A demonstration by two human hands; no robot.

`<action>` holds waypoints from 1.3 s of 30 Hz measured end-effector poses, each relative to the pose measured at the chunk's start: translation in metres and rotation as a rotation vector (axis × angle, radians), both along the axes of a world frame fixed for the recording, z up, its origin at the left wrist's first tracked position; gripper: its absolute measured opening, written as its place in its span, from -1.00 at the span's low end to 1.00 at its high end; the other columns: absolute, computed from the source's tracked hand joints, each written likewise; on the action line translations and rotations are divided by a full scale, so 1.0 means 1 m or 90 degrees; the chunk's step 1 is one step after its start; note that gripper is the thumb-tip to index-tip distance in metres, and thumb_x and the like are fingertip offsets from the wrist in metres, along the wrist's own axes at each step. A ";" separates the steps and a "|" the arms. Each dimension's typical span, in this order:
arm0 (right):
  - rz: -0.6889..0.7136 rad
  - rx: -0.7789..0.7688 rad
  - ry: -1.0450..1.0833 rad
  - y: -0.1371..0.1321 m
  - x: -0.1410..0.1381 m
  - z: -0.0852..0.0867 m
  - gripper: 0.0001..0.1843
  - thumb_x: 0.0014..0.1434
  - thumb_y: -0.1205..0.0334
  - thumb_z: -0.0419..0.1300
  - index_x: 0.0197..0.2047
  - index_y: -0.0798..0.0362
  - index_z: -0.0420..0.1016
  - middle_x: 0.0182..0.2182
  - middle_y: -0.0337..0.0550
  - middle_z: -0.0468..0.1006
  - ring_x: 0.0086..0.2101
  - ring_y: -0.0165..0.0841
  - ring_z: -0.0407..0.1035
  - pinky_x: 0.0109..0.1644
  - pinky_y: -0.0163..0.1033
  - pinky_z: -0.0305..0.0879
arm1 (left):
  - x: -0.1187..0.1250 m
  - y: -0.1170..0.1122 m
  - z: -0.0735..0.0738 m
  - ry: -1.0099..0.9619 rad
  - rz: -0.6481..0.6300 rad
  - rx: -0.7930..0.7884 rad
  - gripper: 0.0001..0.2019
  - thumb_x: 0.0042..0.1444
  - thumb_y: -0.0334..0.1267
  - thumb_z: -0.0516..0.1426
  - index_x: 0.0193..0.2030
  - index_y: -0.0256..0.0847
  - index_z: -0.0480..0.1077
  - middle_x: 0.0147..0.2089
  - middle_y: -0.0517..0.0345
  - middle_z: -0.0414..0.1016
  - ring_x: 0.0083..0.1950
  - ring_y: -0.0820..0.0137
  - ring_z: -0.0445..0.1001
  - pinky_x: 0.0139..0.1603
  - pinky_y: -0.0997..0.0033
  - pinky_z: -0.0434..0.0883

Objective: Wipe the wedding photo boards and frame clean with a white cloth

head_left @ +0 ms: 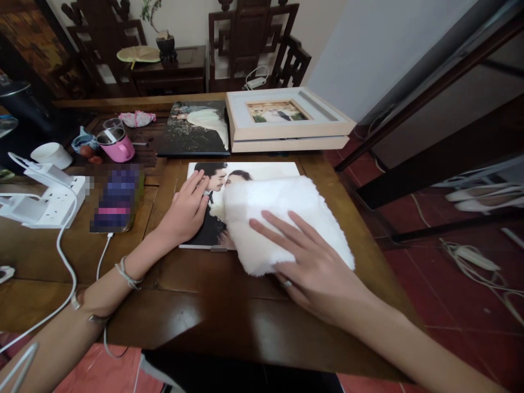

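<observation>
A large photo panel (262, 170) showing a couple lies flat on the wooden table (196, 305). A fluffy white cloth (282, 210) covers its right half. My right hand (311, 262) lies flat on the cloth with fingers stretched out, pressing it onto the panel. My left hand (186, 210) rests open on the panel's left edge, fingers spread, holding it down.
Behind the panel lie a second dark photo print (192, 131) and a stack of white frames (286, 120). On the left stand a pink mug (117, 144), a white bowl (51, 155), a white power strip (45, 199) with cables and a phone (117, 199). Dark chairs stand beyond.
</observation>
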State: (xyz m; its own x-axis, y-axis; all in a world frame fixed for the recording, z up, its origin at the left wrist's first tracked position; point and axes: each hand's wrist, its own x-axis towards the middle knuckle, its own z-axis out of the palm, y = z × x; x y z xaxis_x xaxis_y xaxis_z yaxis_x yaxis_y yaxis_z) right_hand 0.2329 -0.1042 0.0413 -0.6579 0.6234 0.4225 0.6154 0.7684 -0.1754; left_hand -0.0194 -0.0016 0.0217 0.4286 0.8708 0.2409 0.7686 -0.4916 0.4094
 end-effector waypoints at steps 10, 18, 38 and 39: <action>0.055 -0.022 0.024 -0.010 -0.001 0.007 -0.69 0.04 0.59 0.04 -0.55 0.05 0.43 0.25 0.09 0.36 0.30 0.00 0.09 0.30 0.33 0.13 | -0.001 0.005 0.004 0.014 0.005 -0.013 -0.51 0.37 -0.26 -0.16 0.36 -0.42 0.13 0.47 -0.27 0.03 0.50 0.11 -0.04 0.42 -0.09 0.07; -0.016 -0.012 -0.054 0.034 0.006 0.004 -0.74 0.14 0.47 0.06 -0.31 0.05 0.57 0.24 0.05 0.38 0.27 -0.01 0.19 0.27 0.30 0.20 | 0.000 -0.013 0.000 0.005 0.006 -0.013 -0.52 0.35 -0.27 -0.14 0.36 -0.38 0.13 0.46 -0.25 0.04 0.49 0.12 -0.03 0.42 -0.09 0.07; 0.079 -0.036 -0.021 0.000 -0.002 0.005 -0.76 0.00 0.53 0.15 -0.42 0.02 0.55 0.28 0.05 0.33 0.31 -0.01 0.10 0.32 0.31 0.09 | 0.002 0.005 -0.003 0.000 -0.010 0.001 -0.53 0.38 -0.24 -0.15 0.37 -0.30 0.12 0.47 -0.20 0.04 0.49 0.12 -0.03 0.41 -0.12 0.07; 0.074 -0.041 -0.030 0.004 -0.002 0.007 -0.75 -0.01 0.53 0.15 -0.38 0.02 0.57 0.27 0.03 0.33 0.30 -0.02 0.11 0.32 0.30 0.10 | 0.001 0.002 -0.002 0.000 -0.008 0.001 -0.53 0.37 -0.24 -0.15 0.37 -0.30 0.12 0.47 -0.19 0.04 0.49 0.13 -0.03 0.41 -0.11 0.08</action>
State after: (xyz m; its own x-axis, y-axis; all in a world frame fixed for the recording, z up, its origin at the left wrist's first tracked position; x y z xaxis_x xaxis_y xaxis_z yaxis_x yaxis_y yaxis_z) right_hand 0.2307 -0.1000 0.0484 -0.7456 0.5665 0.3510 0.5314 0.8232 -0.1998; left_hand -0.0180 0.0008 0.0193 0.4401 0.8648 0.2418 0.7620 -0.5021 0.4089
